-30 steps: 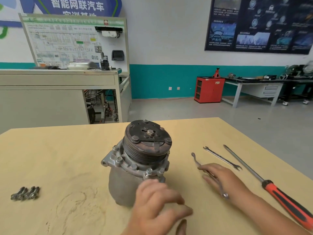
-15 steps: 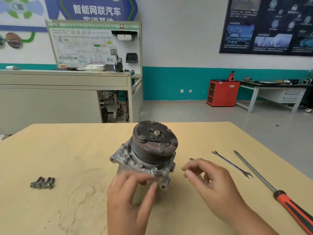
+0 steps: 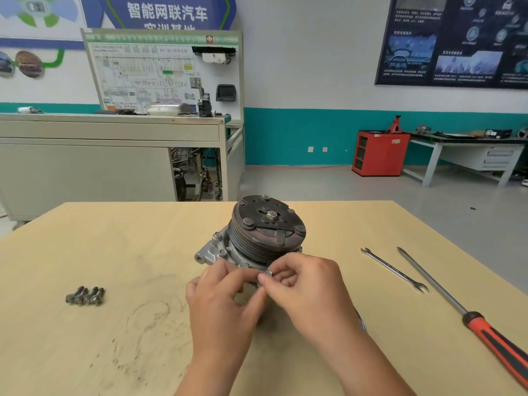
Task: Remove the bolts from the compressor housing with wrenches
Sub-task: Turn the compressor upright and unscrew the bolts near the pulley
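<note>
Compressor housing [image 3: 213, 251] of grey cast metal, topped by a dark ribbed pulley [image 3: 268, 227], sits tilted near the middle of the pale wooden table [image 3: 143, 238], and we have both hands at its near flange. Our right hand [image 3: 308, 287] pinches the small round-headed steel bolt [image 3: 268, 272] between thumb and forefinger, the other fingers loosely curled. Our left hand [image 3: 217, 307] curls round the near side of the compressor housing, fingertips just beside that bolt. We judge the bolt slack enough for fingers, so we should spin it out straight along its thread, without rocking it, while the left hand stops the body from rolling. Once free, it belongs with the four loose grey bolts [image 3: 85, 295] lying together well to the left. If it binds, the slim silver open-ended wrench [image 3: 394, 270] lies near on the right, beside the long screwdriver with the red-and-black handle [image 3: 485, 330]. How many bolts remain we cannot tell.
</note>
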### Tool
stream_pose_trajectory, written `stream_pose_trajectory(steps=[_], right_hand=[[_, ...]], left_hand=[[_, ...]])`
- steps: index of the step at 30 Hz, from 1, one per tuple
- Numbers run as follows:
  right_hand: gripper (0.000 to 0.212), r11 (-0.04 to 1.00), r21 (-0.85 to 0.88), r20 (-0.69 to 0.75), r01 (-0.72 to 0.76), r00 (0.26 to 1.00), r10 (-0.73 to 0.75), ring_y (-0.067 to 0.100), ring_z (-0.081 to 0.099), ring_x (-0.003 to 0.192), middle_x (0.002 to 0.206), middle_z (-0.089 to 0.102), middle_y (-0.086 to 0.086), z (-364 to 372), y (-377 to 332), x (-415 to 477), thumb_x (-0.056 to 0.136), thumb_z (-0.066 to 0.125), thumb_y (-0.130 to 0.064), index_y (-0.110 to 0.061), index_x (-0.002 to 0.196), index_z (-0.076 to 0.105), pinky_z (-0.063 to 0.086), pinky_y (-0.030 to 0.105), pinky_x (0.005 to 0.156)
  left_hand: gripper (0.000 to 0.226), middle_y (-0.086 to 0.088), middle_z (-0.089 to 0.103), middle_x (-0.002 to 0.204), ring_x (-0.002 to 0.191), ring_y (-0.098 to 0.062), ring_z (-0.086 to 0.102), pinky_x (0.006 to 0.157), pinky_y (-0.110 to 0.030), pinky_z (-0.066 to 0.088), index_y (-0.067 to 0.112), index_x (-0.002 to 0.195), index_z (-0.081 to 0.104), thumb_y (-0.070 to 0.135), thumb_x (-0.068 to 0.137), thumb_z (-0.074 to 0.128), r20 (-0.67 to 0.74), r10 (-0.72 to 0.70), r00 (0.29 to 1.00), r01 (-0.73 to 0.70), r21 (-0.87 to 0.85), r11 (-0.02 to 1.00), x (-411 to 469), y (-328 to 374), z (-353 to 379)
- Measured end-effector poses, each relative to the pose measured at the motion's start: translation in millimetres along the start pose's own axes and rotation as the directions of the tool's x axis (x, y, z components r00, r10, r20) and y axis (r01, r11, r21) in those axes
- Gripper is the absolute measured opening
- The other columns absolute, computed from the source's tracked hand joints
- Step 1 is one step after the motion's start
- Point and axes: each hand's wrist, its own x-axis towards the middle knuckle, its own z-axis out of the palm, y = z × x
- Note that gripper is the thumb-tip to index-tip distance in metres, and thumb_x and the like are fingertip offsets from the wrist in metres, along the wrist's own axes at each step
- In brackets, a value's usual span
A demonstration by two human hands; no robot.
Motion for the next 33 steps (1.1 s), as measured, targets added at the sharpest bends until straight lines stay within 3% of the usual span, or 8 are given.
stream_pose_trajectory(steps=[7,14,18,21,24,26,30,33], right_hand=[[0.005,0.999,0.031,0.013,0.044,0.999,-0.045,0.004,0.055,0.056,0.061,0.063,-0.009,-2,0,1,0.072,0.073,-0.018,-0.021,0.076,0.070,0.051,0.024,0.059],[0.029,0.972,0.235,0.015,0.007,1.000,-0.011,0.001,0.065,0.070,0.090,0.068,-0.018,-16,17,-19,0.068,0.057,-0.028,-0.045,0.091,0.061,0.043,0.007,0.058],[0.019,0.993,-0.009,-0.195,-0.119,0.974,0.115,0.002,0.058,0.073,0.091,0.062,-0.010,-35,75,-15,0.079,0.064,-0.018,-0.035,0.082,0.059,0.039,0.009,0.059],[0.035,0.798,-0.452,0.021,-0.399,0.889,0.457,0.010,0.055,0.096,0.109,0.054,-0.005,-43,116,5,0.083,0.059,-0.047,-0.026,0.107,0.045,0.042,0.026,0.074],[0.049,0.652,-0.708,0.150,-0.271,0.845,0.514,0.024,0.059,0.096,0.108,0.059,0.004,-31,140,23,0.087,0.053,-0.037,-0.017,0.126,0.032,0.041,0.028,0.068],[0.049,0.668,-0.717,0.205,-0.198,0.856,0.474,0.025,0.057,0.083,0.103,0.062,0.008,-24,150,30,0.086,0.045,-0.019,-0.021,0.133,0.031,0.039,0.027,0.063],[0.033,0.897,-0.154,0.251,-0.414,0.862,0.441,0.020,0.057,0.060,0.069,0.059,0.009,-47,147,25,0.088,0.038,-0.004,-0.018,0.098,0.066,0.039,0.025,0.054],[0.041,0.550,0.649,0.311,-0.526,0.843,0.439,0.024,0.068,0.067,0.076,0.068,0.015,-73,131,-2,0.077,0.032,0.002,-0.002,0.095,0.069,0.046,0.020,0.048]], left_hand=[[0.020,0.014,0.042,0.064,0.066,-0.006,0.043,0.069,-0.040,0.036,0.027,0.068,0.071,0.045,0.069,0.061,-0.013,0.031,0.999,-0.031,0.005,1.000,2,-1,2],[0.033,0.013,0.052,0.074,0.074,-0.005,0.049,0.078,-0.035,0.030,0.033,0.082,0.070,0.059,0.067,0.058,0.052,0.039,0.998,-0.039,-0.004,0.999,3,-6,1],[0.022,0.015,0.044,0.078,0.074,0.000,0.043,0.070,-0.037,0.040,0.036,0.090,0.065,0.050,0.073,0.065,-0.042,0.179,0.983,-0.183,-0.149,0.972,-8,-1,0],[0.013,0.015,0.039,0.077,0.070,-0.002,0.043,0.071,-0.026,0.043,0.039,0.094,0.059,0.049,0.092,0.053,0.112,0.510,0.853,-0.475,-0.240,0.847,-32,17,15],[0.028,0.019,0.049,0.070,0.067,0.005,0.051,0.065,-0.012,0.038,0.051,0.092,0.065,0.042,0.092,0.039,0.577,0.583,0.572,-0.622,-0.157,0.767,-37,32,42],[0.031,0.017,0.057,0.086,0.083,0.001,0.057,0.065,-0.016,0.029,0.049,0.102,0.067,0.045,0.090,0.038,0.669,0.557,0.492,-0.646,-0.149,0.749,-30,40,45],[0.032,0.003,0.053,0.113,0.109,-0.014,0.051,0.083,-0.022,0.030,0.032,0.123,0.060,0.045,0.096,0.050,0.573,0.627,0.528,-0.540,-0.343,0.769,-35,18,53],[0.015,0.022,0.058,0.076,0.077,0.008,0.054,0.080,-0.015,0.040,0.035,0.084,0.063,0.043,0.094,0.054,0.518,0.656,0.549,-0.513,-0.410,0.754,-16,16,24]])
